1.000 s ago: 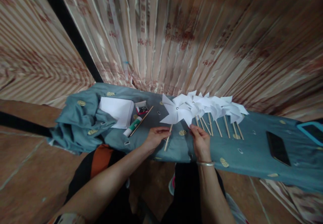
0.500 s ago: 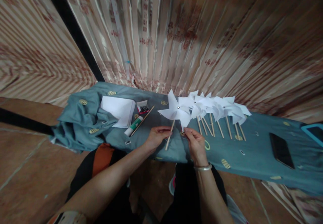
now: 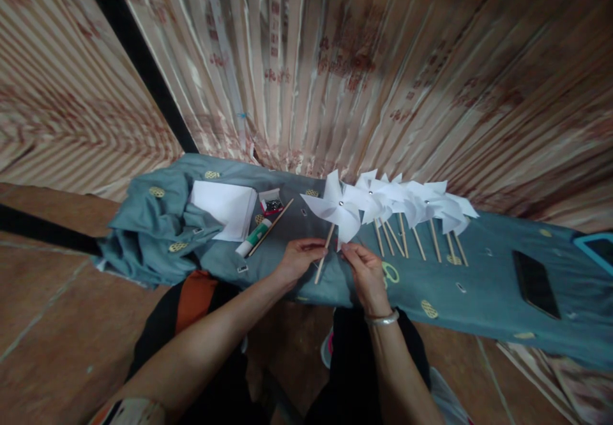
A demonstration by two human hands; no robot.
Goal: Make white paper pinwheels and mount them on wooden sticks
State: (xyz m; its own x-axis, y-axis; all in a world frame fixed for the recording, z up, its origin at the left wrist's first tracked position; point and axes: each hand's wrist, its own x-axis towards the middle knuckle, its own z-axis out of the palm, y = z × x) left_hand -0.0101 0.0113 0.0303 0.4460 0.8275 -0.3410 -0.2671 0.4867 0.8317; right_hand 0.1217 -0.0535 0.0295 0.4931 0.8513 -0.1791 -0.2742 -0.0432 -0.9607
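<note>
My left hand is closed around the wooden stick of a white paper pinwheel. The pinwheel stands tilted above the cloth, its silver centre pin facing up. Thumb and fingers of my right hand pinch the tip of its lowest blade. Just right of it, several finished-looking pinwheels lie overlapping in a row, their sticks pointing toward me. Yellow-green loops, like scissor handles, show beside my right hand; the rest is hidden.
Left on the blue-green cloth lie a stack of white paper, an open small box of dark pins, a glue stick and a loose wooden stick. A dark phone and a blue-edged object are at right.
The pinwheel's blades have turned a little clockwise. My right hand has shifted left with the lower blade tip, closer to my left hand, and more of the yellow-green loops shows.
</note>
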